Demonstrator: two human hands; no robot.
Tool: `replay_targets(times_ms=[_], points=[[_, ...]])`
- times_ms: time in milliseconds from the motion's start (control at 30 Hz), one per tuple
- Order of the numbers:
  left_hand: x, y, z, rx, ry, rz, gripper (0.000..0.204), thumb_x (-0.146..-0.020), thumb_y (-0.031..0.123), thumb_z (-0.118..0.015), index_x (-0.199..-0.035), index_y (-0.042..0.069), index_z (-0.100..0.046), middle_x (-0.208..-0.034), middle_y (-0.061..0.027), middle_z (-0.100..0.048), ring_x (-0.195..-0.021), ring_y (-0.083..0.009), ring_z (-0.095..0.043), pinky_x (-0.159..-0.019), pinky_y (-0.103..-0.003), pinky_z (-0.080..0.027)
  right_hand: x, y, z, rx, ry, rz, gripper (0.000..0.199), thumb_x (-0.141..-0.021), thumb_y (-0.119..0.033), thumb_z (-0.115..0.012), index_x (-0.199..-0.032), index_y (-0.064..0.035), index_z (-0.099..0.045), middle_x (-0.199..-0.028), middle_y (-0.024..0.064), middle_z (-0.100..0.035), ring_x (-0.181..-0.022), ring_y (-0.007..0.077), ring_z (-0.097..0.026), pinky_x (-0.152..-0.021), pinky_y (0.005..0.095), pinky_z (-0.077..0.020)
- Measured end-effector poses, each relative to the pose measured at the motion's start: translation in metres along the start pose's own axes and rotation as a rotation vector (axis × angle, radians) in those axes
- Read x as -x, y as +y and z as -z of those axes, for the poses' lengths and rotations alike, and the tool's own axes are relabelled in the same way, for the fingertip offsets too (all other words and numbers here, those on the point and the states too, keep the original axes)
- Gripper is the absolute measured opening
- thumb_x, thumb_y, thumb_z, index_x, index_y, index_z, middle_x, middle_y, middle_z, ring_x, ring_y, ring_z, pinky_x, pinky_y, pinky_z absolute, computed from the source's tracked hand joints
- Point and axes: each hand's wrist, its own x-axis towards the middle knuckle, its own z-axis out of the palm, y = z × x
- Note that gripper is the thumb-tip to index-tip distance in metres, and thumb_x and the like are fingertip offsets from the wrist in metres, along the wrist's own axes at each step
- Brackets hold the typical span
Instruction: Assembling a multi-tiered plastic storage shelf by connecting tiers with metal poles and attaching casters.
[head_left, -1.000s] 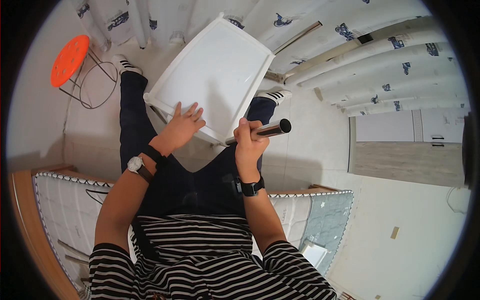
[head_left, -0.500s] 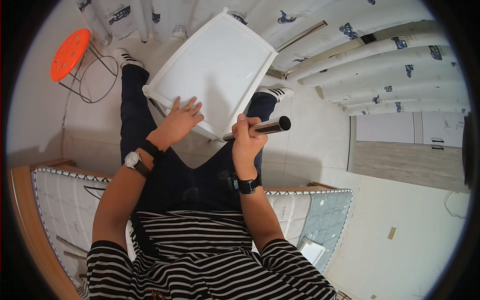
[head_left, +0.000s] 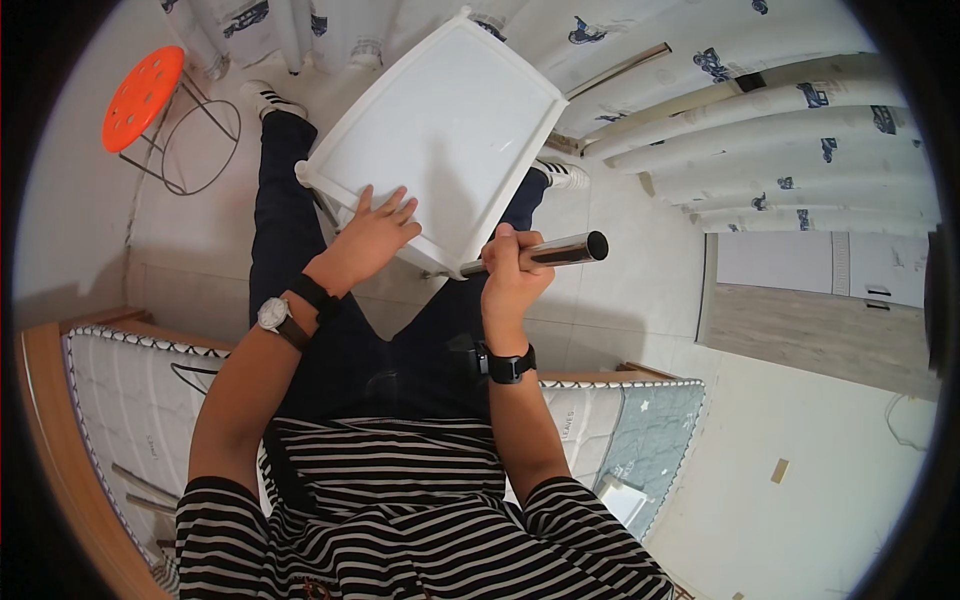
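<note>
Between my legs stands a white rectangular shelf tray (head_left: 430,120) with a raised rim, tilted in view with one corner pointing toward me. My left hand (head_left: 372,240) lies with fingers spread on its near left edge. My right hand (head_left: 517,270) is wrapped round a shiny metal tube (head_left: 565,250) whose dark round end points to the right. The tube's other end meets the tray's near corner; the joint itself is partly hidden. Under the tray's left edge, part of a metal leg (head_left: 326,212) shows.
An orange round stool (head_left: 143,100) with thin metal legs stands at the far left. Patterned white curtains (head_left: 760,150) hang at the back and right. Behind me is a bed (head_left: 660,430), with metal tubes (head_left: 145,487) lying on its left part. A low cabinet (head_left: 810,300) stands at the right.
The tray, both hands and the tube appear slightly farther right in view, and the tray a little higher. My left hand stays on the tray and my right hand keeps its grip.
</note>
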Motion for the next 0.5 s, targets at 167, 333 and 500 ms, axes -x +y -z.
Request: replay_targets(times_ms=[167, 333, 500], points=[[-0.0013, -0.0006, -0.0029, -0.043, -0.003, -0.015, 0.021, -0.081, 0.010, -0.056, -0.102, 0.010, -0.054, -0.134, -0.0114, -0.045, -0.133, -0.0276, -0.031, -0.104, -0.059, -0.024, 0.0010, 0.0016, 0.0008, -0.058, -0.006, 0.008, 0.025, -0.084, -0.006, -0.063, -0.064, -0.0041, -0.047, -0.052, -0.0021, -0.046, -0.047, 0.0042, -0.038, -0.044, 0.0210, -0.0293], [-0.0023, -0.0006, -0.0054, -0.081, -0.016, -0.020, 0.021, -0.082, 0.011, -0.056, -0.103, 0.011, -0.054, -0.134, -0.0110, -0.045, -0.132, -0.0275, -0.031, -0.104, -0.058, -0.024, -0.0001, 0.0014, 0.0017, -0.042, 0.006, 0.008, 0.024, -0.084, -0.003, -0.060, -0.065, -0.0036, -0.045, -0.052, 0.0002, -0.044, -0.046, 0.0065, -0.039, -0.044, 0.0221, -0.0300], [-0.0034, 0.0014, -0.0052, -0.048, -0.006, -0.006, 0.019, -0.085, 0.012, -0.055, -0.103, 0.011, -0.055, -0.134, -0.0100, -0.045, -0.133, -0.0265, -0.031, -0.105, -0.057, -0.023, -0.0012, -0.0055, 0.0018, -0.049, 0.011, -0.007, 0.024, -0.083, -0.001, -0.058, -0.064, -0.0033, -0.043, -0.051, 0.0027, -0.044, -0.045, 0.0091, -0.040, -0.044, 0.0235, -0.0314]])
